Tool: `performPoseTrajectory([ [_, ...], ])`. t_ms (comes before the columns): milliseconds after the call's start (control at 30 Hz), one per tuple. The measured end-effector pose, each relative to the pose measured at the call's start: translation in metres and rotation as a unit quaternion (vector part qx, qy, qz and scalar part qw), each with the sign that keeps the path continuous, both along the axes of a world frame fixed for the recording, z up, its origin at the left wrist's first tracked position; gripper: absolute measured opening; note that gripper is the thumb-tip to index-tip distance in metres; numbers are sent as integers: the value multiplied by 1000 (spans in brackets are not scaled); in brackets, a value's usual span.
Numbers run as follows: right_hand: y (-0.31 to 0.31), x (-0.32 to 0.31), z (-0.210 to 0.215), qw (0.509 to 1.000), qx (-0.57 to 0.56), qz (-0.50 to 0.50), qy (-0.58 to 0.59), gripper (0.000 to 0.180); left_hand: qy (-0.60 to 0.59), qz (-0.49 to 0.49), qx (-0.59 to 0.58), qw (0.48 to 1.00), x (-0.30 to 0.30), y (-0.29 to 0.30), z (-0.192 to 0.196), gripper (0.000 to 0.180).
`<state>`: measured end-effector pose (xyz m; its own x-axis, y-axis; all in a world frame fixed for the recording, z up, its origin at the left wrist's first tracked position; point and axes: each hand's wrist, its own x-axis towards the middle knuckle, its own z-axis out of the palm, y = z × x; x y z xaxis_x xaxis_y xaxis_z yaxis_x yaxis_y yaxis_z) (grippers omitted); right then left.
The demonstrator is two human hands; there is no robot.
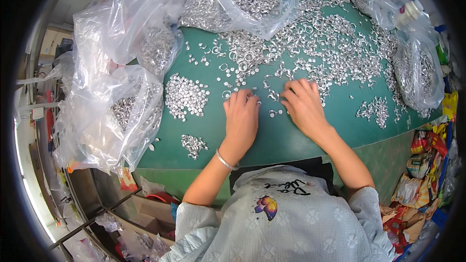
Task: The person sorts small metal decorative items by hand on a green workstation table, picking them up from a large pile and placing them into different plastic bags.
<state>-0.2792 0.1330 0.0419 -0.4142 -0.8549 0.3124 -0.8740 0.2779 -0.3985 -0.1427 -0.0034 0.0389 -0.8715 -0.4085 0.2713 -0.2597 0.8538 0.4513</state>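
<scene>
On the green tabletop (179,136), my left hand (242,117) rests with its fingers bent and drawn together. A silvery glint shows at its thumb side, but the piece is too small to name. A small silver ring (226,94) lies right beside its fingers. My right hand (306,109) is curled too, fingertips down at the near edge of the large spread of shiny silver metal pieces (335,63). What its fingers hold, if anything, is hidden. Between the hands lie a few loose silver pieces (273,95) and a small pair (275,113).
Left of my hands sits a heap of small silver pieces (187,96), with a smaller pile (193,146) nearer me. Another small pile (376,111) lies at the right. Clear plastic bags of silver pieces stand at the left (131,111), back (252,0) and right (416,75).
</scene>
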Motion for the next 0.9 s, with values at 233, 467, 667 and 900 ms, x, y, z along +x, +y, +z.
performPoseTrajectory([
  [233,-2,4,9,999,-48,-8,-13,24,21,11,39,999,7,8,9,22],
  [467,5,3,5,999,-26,-19,-39,14,-7,50,46,998,29,1,7,29],
  [667,-1,47,12,992,-27,68,-107,14,45,23,150,987,39,24,12,34],
  [900,-15,16,14,997,-38,-6,-63,17,18,9,152,988,49,44,17,31],
])
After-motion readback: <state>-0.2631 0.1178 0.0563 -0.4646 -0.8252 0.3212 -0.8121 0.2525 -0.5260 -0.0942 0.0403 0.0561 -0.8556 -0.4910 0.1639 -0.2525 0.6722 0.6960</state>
